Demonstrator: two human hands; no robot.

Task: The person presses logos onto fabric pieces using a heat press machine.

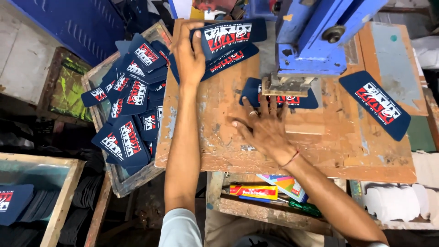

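My left hand point(188, 55) rests on a small stack of navy printed patches point(228, 45) at the far left of the worn wooden board point(320, 151), fingers gripping the top patch. My right hand point(265, 130) lies flat and spread on the board, fingertips touching the near edge of a navy patch point(283, 98) that lies under the metal head of the blue press point(311, 41). Another printed patch point(378, 104) lies loose on the board at the right.
A wooden frame point(114, 178) at the left holds a heap of several printed patches point(130, 110). A second frame point(59, 210) sits lower left. Below the board, a shelf holds a glue tube point(254, 190), coloured cards point(286, 185) and white pieces point(393, 201).
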